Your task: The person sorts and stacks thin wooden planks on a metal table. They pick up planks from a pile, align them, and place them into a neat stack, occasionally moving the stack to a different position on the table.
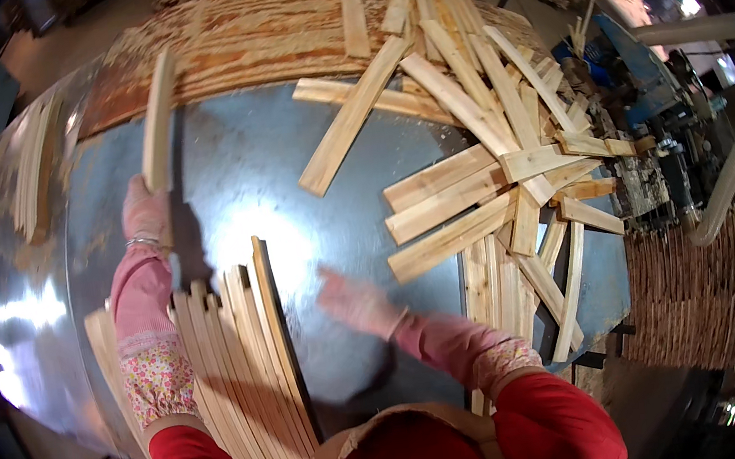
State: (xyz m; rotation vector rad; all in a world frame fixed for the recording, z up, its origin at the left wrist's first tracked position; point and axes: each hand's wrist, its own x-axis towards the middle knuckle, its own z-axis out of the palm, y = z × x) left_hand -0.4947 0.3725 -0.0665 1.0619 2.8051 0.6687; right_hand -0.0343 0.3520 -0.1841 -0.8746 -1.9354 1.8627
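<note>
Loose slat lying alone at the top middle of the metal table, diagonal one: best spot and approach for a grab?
Probably the lower-left end of the diagonal slat. That end lies flat on bare metal table with nothing beside it, while the upper end runs into the jumbled pile of slats. Come from the near side with the free right hand, fingers across its narrow width.

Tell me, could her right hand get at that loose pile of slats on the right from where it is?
Probably yes. The right hand hangs open over bare metal table, and nothing stands between it and the slat pile.
</note>
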